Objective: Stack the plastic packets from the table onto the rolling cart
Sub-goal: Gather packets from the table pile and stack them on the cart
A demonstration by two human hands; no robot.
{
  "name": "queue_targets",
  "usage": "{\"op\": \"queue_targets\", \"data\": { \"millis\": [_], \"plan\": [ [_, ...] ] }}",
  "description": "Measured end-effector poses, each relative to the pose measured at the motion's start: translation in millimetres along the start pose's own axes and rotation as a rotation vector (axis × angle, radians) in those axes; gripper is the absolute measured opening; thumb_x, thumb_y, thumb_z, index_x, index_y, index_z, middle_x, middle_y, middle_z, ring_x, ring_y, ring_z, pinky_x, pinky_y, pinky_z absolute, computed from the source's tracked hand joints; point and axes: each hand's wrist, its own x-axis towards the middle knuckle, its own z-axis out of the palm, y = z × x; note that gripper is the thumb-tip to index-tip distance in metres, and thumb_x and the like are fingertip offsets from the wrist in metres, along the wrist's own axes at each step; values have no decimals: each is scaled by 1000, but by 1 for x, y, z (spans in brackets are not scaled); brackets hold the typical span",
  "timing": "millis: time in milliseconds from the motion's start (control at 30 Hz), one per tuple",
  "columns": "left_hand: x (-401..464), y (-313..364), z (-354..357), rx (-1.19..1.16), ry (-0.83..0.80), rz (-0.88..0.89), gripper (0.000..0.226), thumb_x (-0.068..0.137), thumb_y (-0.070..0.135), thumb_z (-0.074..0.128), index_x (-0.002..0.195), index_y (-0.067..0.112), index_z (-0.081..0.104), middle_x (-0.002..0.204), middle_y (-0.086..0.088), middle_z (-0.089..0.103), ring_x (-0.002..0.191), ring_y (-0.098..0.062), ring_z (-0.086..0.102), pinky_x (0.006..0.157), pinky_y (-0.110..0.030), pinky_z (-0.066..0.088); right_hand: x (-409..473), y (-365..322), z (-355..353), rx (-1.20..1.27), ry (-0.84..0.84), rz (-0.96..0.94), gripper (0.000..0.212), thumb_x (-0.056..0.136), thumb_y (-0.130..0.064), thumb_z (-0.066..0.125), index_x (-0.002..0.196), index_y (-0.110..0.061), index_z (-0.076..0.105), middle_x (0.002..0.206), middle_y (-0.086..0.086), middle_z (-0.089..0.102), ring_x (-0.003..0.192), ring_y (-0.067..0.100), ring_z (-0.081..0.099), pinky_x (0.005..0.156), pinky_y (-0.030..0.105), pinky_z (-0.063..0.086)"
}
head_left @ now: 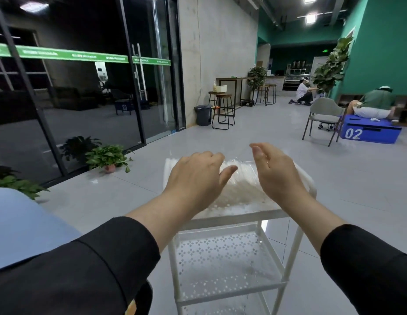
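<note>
Black sleeves [89, 269] forward; left hand [193, 178] and right hand [277, 176] released over packets [241, 189] on cart [232, 217] top shelf (placing step); next: fetch more.

We saw a white cart [229, 218] with star-punched shelves, clear packets [241, 185] of whitish contents, black sleeves [111, 258], a blue box [370, 133] marked "02", and teal walls [380, 42].

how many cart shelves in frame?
3: top shelf holding the packets, middle shelf bare, bottom shelf cut off by the frame. Any lower would be hidden.
</note>
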Motion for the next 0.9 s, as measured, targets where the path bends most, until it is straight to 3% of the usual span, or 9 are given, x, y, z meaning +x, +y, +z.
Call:
{"op": "queue_targets", "data": {
  "millis": [133, 267, 367, 467, 533, 667, 833, 900],
  "plan": [
    [-50, -45, -36, -60, 101, -111, 48, 104, 54, 34, 136, 26, 55, 131, 6, 64, 117, -20, 59, 94, -41, 50, -19, -69, 19, 105, -38, -250, 34, 107, -31, 43, 129, -17, 64, 126, -5, 66, 115, 7, 57, 94, 17, 39],
    [-140, -108, -67, -77, 139, -354, 45, 102, 53, 39, 135, 29, 57, 134, 12, 62, 121, -15, 57, 96, -39, 50, -51, -146, 66, 206, -246, -382, 34, 104, -38, 43, 126, -24, 65, 122, -18, 63, 109, -6, 51, 91, 1, 32],
    [-232, -152, -97, 15, 93, -585, 44, 102, 54, 39, 139, 33, 52, 139, 16, 57, 126, -13, 53, 100, -35, 45, -83, -214, 106, 298, -411, -484, 46, 97, -52, 36, 123, -28, 66, 115, -26, 57, 107, -9, 48, 87, -4, 28],
    [-338, -188, -132, 129, 31, -782, 48, 103, 52, 43, 146, 32, 45, 146, 15, 52, 134, -11, 47, 108, -31, 37, -127, -288, 147, 377, -633, -586, 52, 86, -64, 31, 120, -41, 62, 117, -36, 53, 112, -9, 48, 93, 10, 35],
    [-408, -205, -157, 221, -28, -907, 50, 103, 52, 42, 148, 33, 41, 149, 13, 49, 136, -12, 45, 111, -34, 36, -162, -337, 176, 371, -774, -676, 48, 89, -65, 34, 124, -44, 58, 127, -34, 51, 119, -6, 47, 99, 22, 39],
    [-514, -230, -194, 275, -117, -1149, 53, 102, 56, 39, 151, 35, 37, 151, 12, 44, 137, -15, 42, 113, -36, 34, -225, -423, 227, 346, -985, -811, 43, 97, -57, 45, 137, -42, 50, 141, -26, 44, 127, 4, 47, 102, 28, 39],
    [-562, -273, -208, 288, -248, -1247, 58, 100, 62, 41, 149, 32, 40, 151, 6, 45, 136, -20, 44, 109, -40, 36, -254, -494, 274, 85, -1290, -795, 68, 85, -62, 66, 144, -50, 36, 148, -25, 35, 112, 8, 57, 84, 28, 46],
    [-578, -286, -203, 222, -231, -1285, 61, 98, 65, 42, 150, 33, 39, 151, 7, 46, 136, -19, 44, 109, -39, 35, -256, -509, 289, 19, -1319, -806, 80, 79, -60, 74, 146, -51, 33, 152, -24, 34, 128, 11, 49, 99, 33, 42]
  ]
}}
